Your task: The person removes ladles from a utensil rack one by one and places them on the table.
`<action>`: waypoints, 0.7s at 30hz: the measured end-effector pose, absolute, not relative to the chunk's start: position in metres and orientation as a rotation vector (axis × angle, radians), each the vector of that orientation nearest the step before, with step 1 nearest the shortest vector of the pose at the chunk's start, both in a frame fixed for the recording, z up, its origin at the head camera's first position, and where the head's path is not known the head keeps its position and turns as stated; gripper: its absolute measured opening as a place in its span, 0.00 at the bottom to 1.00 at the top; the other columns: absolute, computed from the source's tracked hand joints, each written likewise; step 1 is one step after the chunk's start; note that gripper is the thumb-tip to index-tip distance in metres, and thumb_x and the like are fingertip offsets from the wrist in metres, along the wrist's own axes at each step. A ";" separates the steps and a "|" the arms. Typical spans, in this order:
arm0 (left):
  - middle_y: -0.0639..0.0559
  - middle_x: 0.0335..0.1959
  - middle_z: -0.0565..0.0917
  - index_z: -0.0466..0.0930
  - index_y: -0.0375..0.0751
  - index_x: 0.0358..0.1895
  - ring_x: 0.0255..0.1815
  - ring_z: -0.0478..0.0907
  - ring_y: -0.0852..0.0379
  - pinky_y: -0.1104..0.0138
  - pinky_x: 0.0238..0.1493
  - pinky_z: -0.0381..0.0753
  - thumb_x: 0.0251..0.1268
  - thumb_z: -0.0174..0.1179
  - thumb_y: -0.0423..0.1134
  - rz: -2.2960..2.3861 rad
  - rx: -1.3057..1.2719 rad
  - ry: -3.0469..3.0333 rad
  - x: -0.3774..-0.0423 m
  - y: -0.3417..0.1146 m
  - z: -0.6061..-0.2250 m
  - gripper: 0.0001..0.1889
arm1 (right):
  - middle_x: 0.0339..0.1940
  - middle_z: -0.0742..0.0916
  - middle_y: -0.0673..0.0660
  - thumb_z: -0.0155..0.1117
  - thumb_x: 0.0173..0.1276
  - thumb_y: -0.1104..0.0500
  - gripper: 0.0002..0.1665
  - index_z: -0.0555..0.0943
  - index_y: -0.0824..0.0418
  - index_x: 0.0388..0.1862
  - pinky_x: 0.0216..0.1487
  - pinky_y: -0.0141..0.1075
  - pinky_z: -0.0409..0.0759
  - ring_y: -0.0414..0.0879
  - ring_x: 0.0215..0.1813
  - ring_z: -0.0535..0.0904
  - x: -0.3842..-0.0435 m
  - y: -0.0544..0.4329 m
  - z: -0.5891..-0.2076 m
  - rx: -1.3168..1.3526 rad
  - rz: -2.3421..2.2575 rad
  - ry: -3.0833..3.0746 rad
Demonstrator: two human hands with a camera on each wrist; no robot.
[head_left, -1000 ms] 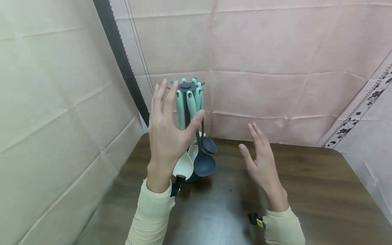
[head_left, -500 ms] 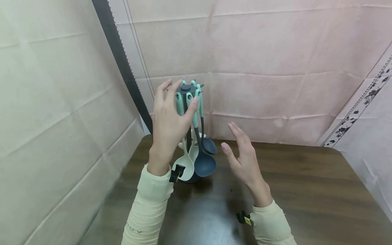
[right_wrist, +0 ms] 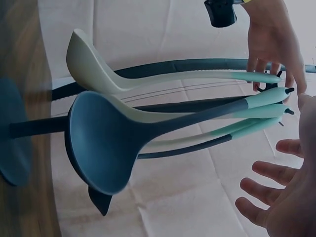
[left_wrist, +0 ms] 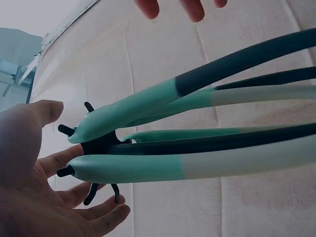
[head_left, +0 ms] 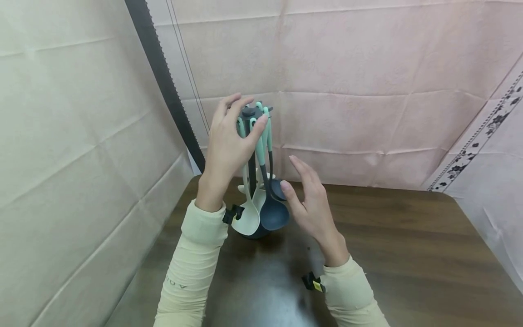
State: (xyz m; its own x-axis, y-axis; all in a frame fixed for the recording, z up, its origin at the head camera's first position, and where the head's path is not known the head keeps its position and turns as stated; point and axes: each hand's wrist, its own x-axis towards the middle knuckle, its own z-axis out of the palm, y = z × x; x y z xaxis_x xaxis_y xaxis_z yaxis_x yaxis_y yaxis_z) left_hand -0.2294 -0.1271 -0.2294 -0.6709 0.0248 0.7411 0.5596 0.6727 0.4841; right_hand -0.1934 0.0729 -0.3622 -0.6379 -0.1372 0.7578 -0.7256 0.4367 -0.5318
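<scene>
A dark blue utensil stand [head_left: 248,111] holds several hanging kitchen utensils with mint-green handle ends. Facing me hang a dark blue ladle [head_left: 274,214] and a white ladle [head_left: 247,220]; other utensils are partly hidden behind them. My left hand [head_left: 229,141] is at the top of the stand, thumb and fingers spread around its hooked head. In the left wrist view, a mint handle [left_wrist: 128,168] lies in front of those fingers. My right hand [head_left: 312,206] is held to the right of the dark blue ladle, its fingers extended and holding nothing.
The stand's round base [right_wrist: 15,133] rests on a brown wooden table [head_left: 392,245], near its back left. Pale cloth walls [head_left: 347,113] rise behind the table and along the left side. A black strip [head_left: 163,77] runs down the left corner.
My left hand has moved up and slightly right, to the stand's head. My right hand has moved left, closer to the hanging ladles. The stand and utensils have stayed in place.
</scene>
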 end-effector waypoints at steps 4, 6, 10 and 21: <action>0.49 0.76 0.73 0.80 0.51 0.71 0.74 0.71 0.48 0.48 0.71 0.71 0.74 0.61 0.59 -0.860 -0.439 -2.196 -0.231 -0.127 -0.225 0.28 | 0.79 0.74 0.55 0.58 0.82 0.46 0.35 0.68 0.54 0.82 0.78 0.55 0.67 0.51 0.80 0.68 -0.194 0.067 -0.361 0.740 1.201 -2.048; 0.50 0.75 0.74 0.80 0.52 0.72 0.74 0.71 0.48 0.47 0.71 0.72 0.76 0.59 0.58 -0.808 -0.427 -2.216 -0.231 -0.126 -0.225 0.28 | 0.80 0.74 0.54 0.59 0.81 0.47 0.35 0.68 0.53 0.82 0.78 0.55 0.68 0.51 0.80 0.69 -0.193 0.064 -0.361 0.744 1.215 -2.053; 0.51 0.74 0.76 0.81 0.52 0.72 0.77 0.68 0.46 0.46 0.74 0.68 0.80 0.52 0.59 -0.727 -0.425 -2.239 -0.234 -0.125 -0.229 0.27 | 0.79 0.75 0.53 0.62 0.79 0.49 0.36 0.68 0.52 0.82 0.76 0.54 0.70 0.50 0.79 0.70 -0.192 0.056 -0.366 0.745 1.260 -2.056; 0.52 0.70 0.82 0.85 0.49 0.68 0.78 0.66 0.41 0.50 0.80 0.59 0.82 0.46 0.59 -0.681 -0.459 -2.144 -0.240 -0.124 -0.240 0.28 | 0.70 0.81 0.52 0.69 0.75 0.50 0.35 0.73 0.54 0.78 0.69 0.50 0.78 0.49 0.68 0.79 -0.186 0.041 -0.380 0.670 1.344 -2.039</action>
State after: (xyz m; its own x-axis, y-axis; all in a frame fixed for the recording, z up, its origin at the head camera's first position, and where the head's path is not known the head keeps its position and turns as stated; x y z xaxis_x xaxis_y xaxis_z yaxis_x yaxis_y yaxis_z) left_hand -0.2404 -0.1236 -0.2400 -0.5969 0.0884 0.7974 0.5325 0.7871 0.3113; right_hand -0.1860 0.0415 -0.3803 -0.6926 -0.0836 0.7165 -0.6915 0.3596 -0.6265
